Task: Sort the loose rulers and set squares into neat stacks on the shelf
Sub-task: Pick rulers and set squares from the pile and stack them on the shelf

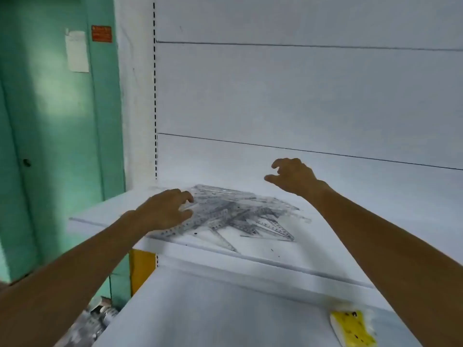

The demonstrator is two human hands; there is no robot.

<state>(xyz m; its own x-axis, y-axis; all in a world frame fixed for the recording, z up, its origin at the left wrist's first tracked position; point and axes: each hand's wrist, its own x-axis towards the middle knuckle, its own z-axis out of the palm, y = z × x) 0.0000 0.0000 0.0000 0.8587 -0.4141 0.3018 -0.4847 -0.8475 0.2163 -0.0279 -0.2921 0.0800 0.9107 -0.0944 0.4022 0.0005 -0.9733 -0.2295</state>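
From the head view, a jumbled pile of clear plastic rulers and set squares (238,214) is lying on the white upper shelf (350,221), left of its middle and reaching close to its front edge. The pieces are crossing each other at many angles. One long clear ruler with a row of dots (170,231) is sticking out at the pile's near left corner, and a narrow clear set square (225,242) is pointing toward the front lip.

The left hand (162,211) is coming in from the lower left and resting on the left end of the pile. Its fingers (186,196) are bending down onto the rulers, with the thumb lying lower against the same edge. Whether they are pinching a piece or only touching the pile I cannot tell, as the clear plastic is blurring there.

The right hand (294,177) is hovering above the shelf, behind the pile and to its right, not touching it. Its fingers (278,162) are loosely curling and spreading apart, holding nothing.

A second white shelf (213,309) is showing nearer the camera and lower, with a yellow packet with black marks (353,326) lying at its right side. A white panelled back wall (300,96) is rising behind the shelves. At the left a green door (50,121) is carrying a white paper sheet (77,51) and an orange-red sticker (101,33)
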